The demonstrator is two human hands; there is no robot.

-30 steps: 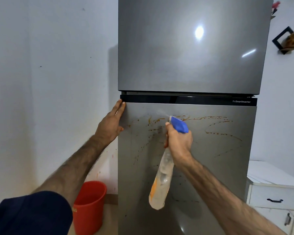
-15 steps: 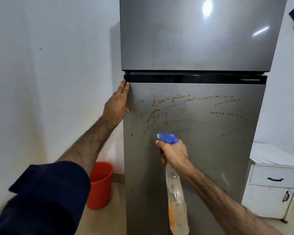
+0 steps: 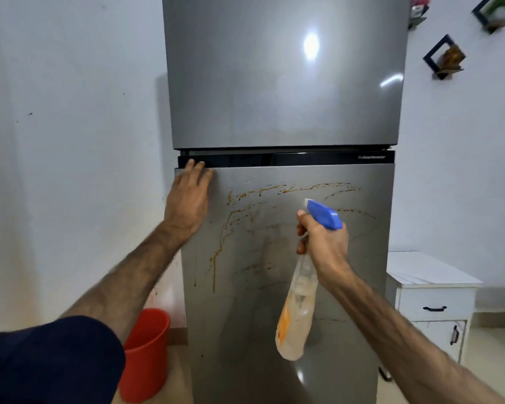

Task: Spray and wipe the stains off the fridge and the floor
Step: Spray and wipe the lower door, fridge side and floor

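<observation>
R hand [image 3: 325,243] grips spray bottle [image 3: 296,313] hanging near-vertical, nozzle probably twd fridge [image 3: 303,258]; L hand [image 3: 188,199] flat.

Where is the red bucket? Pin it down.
In the head view the red bucket stands on the floor at lower left, beside the fridge and against the white wall.

Bright, even room light throws a round white glare spot on the fridge [image 3: 311,46] upper door (a smaller streak beside it), soft shadows darken the lower door, and wide-angle edges bow slightly.
</observation>
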